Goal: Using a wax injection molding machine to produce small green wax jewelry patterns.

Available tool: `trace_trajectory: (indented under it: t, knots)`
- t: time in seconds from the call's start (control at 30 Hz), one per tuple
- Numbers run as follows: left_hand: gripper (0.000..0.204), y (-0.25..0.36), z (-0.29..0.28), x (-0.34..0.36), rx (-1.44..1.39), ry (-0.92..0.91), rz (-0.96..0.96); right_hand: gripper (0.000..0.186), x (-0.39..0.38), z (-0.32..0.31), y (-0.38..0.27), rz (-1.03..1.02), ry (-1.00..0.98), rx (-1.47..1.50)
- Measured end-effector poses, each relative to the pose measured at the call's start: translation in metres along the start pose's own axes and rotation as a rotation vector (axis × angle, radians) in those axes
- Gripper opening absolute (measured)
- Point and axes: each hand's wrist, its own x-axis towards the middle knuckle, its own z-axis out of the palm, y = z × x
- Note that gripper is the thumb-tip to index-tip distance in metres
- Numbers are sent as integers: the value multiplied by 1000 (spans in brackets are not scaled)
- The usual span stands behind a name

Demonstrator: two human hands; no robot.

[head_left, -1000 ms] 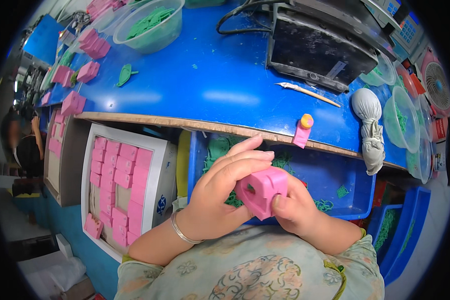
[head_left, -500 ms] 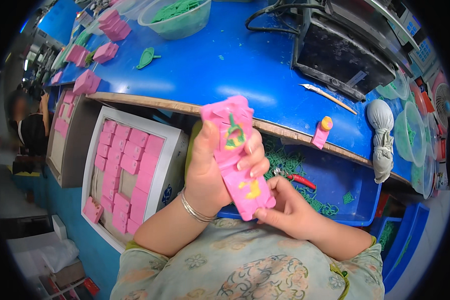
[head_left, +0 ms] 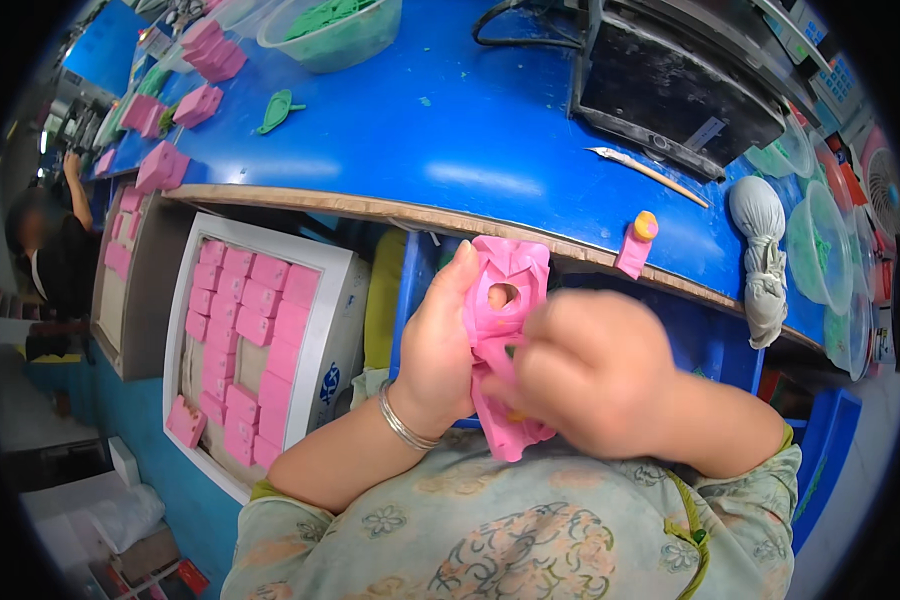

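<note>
My left hand (head_left: pixel 438 345) is wrapped round an unfolded pink rubber mould (head_left: pixel 510 255), held upright in front of me over the tray below the bench edge. Skin shows through a hole in the mould's upper half. Over the lower half is my right hand (head_left: pixel 595 380), smeared by motion, with its fingers curled together. A bit of a green wax piece (head_left: pixel 510 351) peeks out at those fingertips; the rest of it is hidden. Part of the mould's lower half is covered by the right hand.
A white-framed box (head_left: pixel 305 385) of pink moulds stands at left. On the blue bench (head_left: pixel 390 140) are a green piece (head_left: pixel 280 110), a wooden-handled knife (head_left: pixel 650 175), a yellow-topped pink piece (head_left: pixel 637 245), a grey cloth bundle (head_left: pixel 760 255) and a black machine (head_left: pixel 680 90). Another person (head_left: pixel 55 240) is at far left.
The green wax in the mould's upper half has gone from its cavity, leaving a bare hole. My right hand has moved from the mould's lower corner up across its middle.
</note>
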Motion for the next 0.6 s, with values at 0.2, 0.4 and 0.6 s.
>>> trace_trajectory:
  t: [0.2,0.4,0.6]
  knots:
    - [40,1,8,3,105,275,-8,36,-9,-1,-7,397,111,329]
    - [47,-1,0,-1,23,19,-169,22,-21,-7,14,295,98,355]
    - [58,3,8,-2,90,80,-227,5,-24,1,5,658,354,1180]
